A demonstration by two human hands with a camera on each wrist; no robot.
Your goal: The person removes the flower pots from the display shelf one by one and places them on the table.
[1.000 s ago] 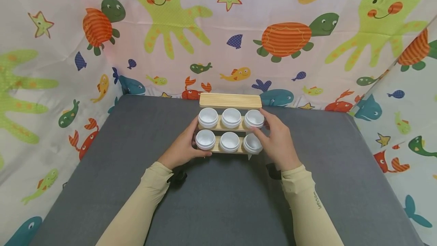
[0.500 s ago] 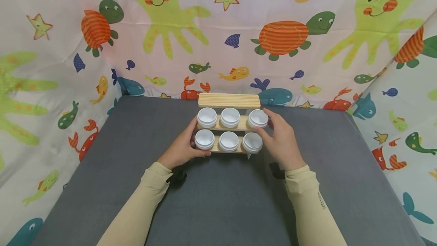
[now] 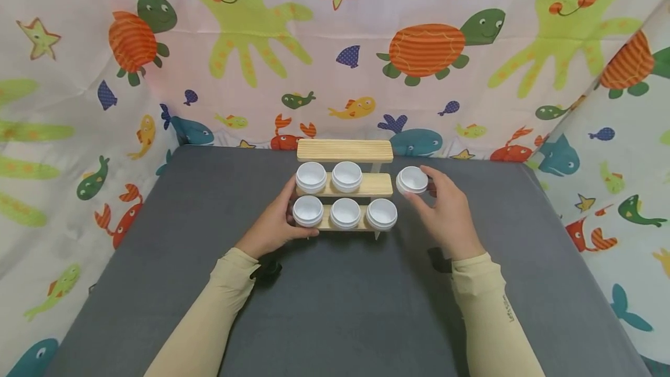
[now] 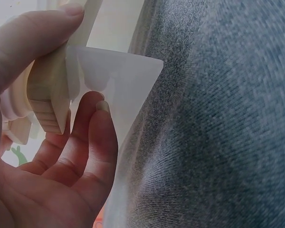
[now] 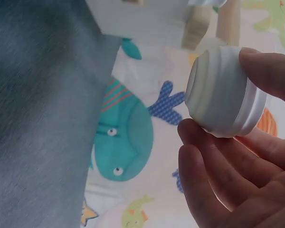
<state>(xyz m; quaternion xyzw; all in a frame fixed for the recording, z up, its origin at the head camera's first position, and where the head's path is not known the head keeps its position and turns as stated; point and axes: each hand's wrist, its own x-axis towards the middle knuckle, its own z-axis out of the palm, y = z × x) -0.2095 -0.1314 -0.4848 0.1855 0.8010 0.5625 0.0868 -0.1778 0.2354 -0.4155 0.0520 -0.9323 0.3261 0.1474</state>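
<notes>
White cup (image 3: 412, 180), opening up, just right of the wooden rack's (image 3: 378, 185) middle tier, small gap between. Right hand (image 3: 447, 211) pinches it, thumb on near side, fingers on far side, spread only as wide as the cup. Left hand (image 3: 268, 227) grips the rack's left end: thumb on the wood, fingers curled in by the translucent side bracket (image 4: 128, 71). Other cups (image 3: 345, 213): two on middle tier, three on bottom. Rack stands on grey tabletop (image 3: 335, 313), sea-animal cloth (image 3: 314, 34) behind. Pale sleeves (image 3: 196, 313) on both arms.
</notes>
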